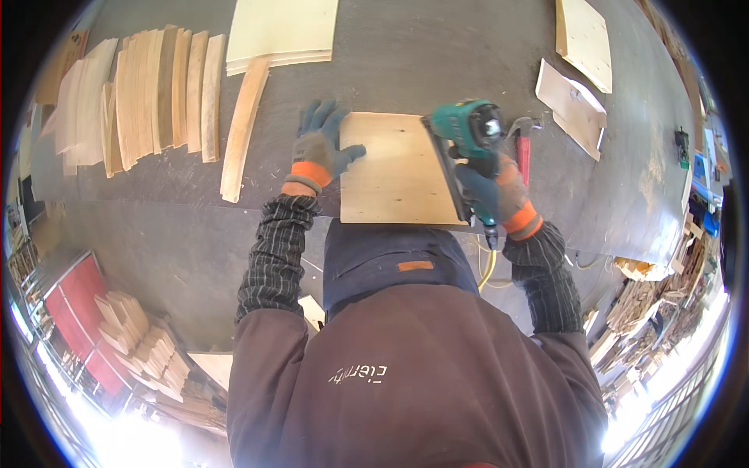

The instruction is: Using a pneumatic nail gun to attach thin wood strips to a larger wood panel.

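A pale rectangular wooden board (390,171) lies on the dark table at its near edge, with a few small dark marks on its face. My left hand (321,148), in a grey-blue glove with an orange cuff, rests flat at the board's left edge. Its fingers point away from me and the thumb reaches onto the wood. My right hand (509,191), gloved alike, is wrapped round the handle of a teal and black nail gun (466,129). The gun stands over the board's right edge, slightly blurred; whether its tip touches the wood is hidden. A yellow hose (488,269) hangs below its handle.
A hammer (523,152) with a red handle lies just right of the gun. Wooden strips (148,93) are lined up at the left, with a single strip (244,129) apart. Stacked panels (281,31) lie at the far side, thin sheets (573,105) at the right.
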`<state>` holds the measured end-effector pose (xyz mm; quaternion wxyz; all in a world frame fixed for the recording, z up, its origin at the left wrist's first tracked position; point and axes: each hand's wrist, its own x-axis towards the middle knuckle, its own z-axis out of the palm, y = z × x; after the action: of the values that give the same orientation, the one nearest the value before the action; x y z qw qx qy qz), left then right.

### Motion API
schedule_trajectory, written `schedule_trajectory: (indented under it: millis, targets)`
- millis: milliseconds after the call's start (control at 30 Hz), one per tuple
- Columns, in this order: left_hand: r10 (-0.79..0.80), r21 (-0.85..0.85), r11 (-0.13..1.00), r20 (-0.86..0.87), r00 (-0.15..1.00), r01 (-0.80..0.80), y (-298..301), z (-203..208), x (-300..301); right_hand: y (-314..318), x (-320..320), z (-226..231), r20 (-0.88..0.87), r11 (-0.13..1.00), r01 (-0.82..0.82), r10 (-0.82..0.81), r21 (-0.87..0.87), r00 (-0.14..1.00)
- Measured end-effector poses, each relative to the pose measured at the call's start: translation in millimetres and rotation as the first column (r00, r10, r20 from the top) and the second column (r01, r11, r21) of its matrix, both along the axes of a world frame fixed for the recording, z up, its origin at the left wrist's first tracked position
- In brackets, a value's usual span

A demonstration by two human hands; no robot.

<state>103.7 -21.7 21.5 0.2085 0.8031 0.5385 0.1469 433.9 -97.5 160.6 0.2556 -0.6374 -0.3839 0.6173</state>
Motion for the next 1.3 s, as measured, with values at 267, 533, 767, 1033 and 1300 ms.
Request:
schedule_trajectory:
  millis: [267,533,767,1033,1300]
  targets:
    - [-0.009,-0.218,0.976,-0.023,1.000,0.003,15,4,-3,52,-87,-35,0.118,0.954,-0.296,0.299,-0.047,0.947]
    - [0.014,-0.289,0.957,-0.042,0.999,-0.026,16,4,-1,54,-97,-49,0.205,0.939,-0.341,0.342,-0.043,0.917]
    - [-0.003,-0.287,0.958,-0.030,1.000,-0.006,18,6,-1,40,-68,-48,0.176,0.963,-0.263,0.270,-0.058,0.947]
    - [-0.007,-0.288,0.958,-0.017,1.000,0.002,19,4,2,17,-21,-42,0.196,0.988,-0.150,0.152,-0.027,0.969]
    - [-0.025,-0.282,0.959,-0.049,0.998,0.010,21,1,3,-6,30,-37,0.210,0.998,-0.051,0.057,-0.032,0.976]
